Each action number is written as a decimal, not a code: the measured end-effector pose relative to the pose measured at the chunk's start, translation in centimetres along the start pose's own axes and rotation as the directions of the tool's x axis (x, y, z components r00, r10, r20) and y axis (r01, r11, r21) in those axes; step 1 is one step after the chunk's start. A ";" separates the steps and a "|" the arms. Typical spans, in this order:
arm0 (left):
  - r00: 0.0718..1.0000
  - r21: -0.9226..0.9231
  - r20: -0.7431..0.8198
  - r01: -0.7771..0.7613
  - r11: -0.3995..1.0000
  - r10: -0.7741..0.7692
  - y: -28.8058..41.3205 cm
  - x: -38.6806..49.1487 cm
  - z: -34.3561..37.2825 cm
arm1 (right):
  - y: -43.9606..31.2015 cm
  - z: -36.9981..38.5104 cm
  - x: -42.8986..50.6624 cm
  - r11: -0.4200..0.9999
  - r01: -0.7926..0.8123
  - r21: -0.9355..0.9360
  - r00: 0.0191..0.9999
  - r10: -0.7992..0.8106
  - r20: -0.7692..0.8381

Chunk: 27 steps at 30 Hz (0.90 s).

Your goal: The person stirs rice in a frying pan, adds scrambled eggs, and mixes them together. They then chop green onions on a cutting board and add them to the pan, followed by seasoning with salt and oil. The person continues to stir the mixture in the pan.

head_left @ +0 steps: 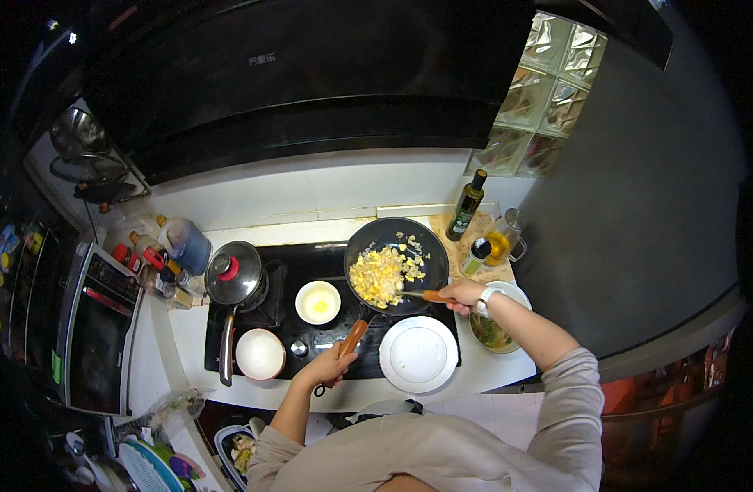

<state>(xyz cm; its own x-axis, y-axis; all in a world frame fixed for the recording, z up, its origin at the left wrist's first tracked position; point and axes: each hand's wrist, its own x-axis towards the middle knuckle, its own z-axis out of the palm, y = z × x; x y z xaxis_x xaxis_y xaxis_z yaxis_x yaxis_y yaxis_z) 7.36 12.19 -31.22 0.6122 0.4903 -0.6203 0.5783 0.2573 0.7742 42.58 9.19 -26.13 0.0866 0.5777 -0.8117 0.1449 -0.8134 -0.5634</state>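
Observation:
My left hand (331,367) grips the wooden handle (353,338) of a black wok (436,258) at the back right of the hob. In the wok lies a mix of chopped yellow egg and pale pieces (379,273), mostly on its left side. My right hand (466,294) is closed on the wooden handle of a metal cooking utensil (427,296); its tip is in the food, and its shape is hidden. A white plate (418,355) with small crumbs sits just below the wok. Left of the wok stands a white bowl (318,302) with some yellow in it.
A lidded saucepan (234,273) and a white bowl (260,354) stand at left. Bottles (466,206), an oil jug (503,240) and a bowl of green food (492,332) are at right. Seasoning bottles (184,243) and a microwave (99,335) stand far left, beneath a range hood (302,123).

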 end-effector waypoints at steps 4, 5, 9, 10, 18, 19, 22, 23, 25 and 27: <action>1.000 -0.006 0.005 0.028 1.000 -0.028 0.0 0.0 -0.3 | 0.0 0.2 2.6 0.978 0.125 0.165 0.989 -0.109 -0.100; 0.999 -0.020 0.018 0.042 0.999 -0.041 0.0 0.0 -0.4 | 0.3 0.1 2.9 0.977 0.185 0.101 0.974 -0.169 -0.149; 0.998 -0.039 0.018 0.057 0.998 -0.057 0.0 0.0 -0.4 | 2.2 0.3 0.5 0.454 0.495 -0.740 0.468 -0.858 -0.213; 0.998 -0.046 0.023 0.059 0.997 -0.058 0.1 0.0 -0.4 | 2.3 0.5 -0.7 0.190 0.418 -0.889 0.238 -0.967 -0.094; 0.999 -0.022 -0.003 0.048 0.999 -0.048 0.7 -0.6 -0.3 | -2.4 3.2 -2.3 0.213 -0.031 -0.977 0.398 -0.894 -0.207; 0.999 -0.019 -0.002 0.042 0.999 -0.042 0.7 -0.6 -0.2 | -3.2 3.4 -1.8 0.248 -0.023 -0.969 0.409 -0.882 -0.235; 0.999 -0.036 0.007 0.048 0.998 -0.048 0.6 -0.5 -0.3 | -5.1 3.5 -2.0 0.169 0.089 -0.982 0.560 -0.823 -0.092; 0.999 -0.038 0.008 0.047 0.998 -0.047 0.5 -0.5 -0.3 | -5.5 3.3 -2.7 0.064 0.108 -0.992 0.523 -0.853 0.002; 0.999 -0.044 0.013 0.049 0.998 -0.049 0.4 -0.3 -0.4 | -6.3 1.4 -5.0 -0.062 0.192 -0.979 0.598 -0.784 0.166; 0.997 -0.064 0.027 0.072 0.995 -0.070 0.2 -0.1 -0.4 | -7.1 0.4 -6.3 -0.073 0.077 -0.994 0.611 -0.784 0.105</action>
<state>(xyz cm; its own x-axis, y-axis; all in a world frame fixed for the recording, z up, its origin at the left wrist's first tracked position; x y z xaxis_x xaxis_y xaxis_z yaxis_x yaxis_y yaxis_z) 7.15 12.52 -30.94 0.5847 0.4482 -0.6762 0.5847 0.3449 0.7343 40.65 11.35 -17.05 -0.1643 0.9839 -0.0703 0.9761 0.1725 0.1325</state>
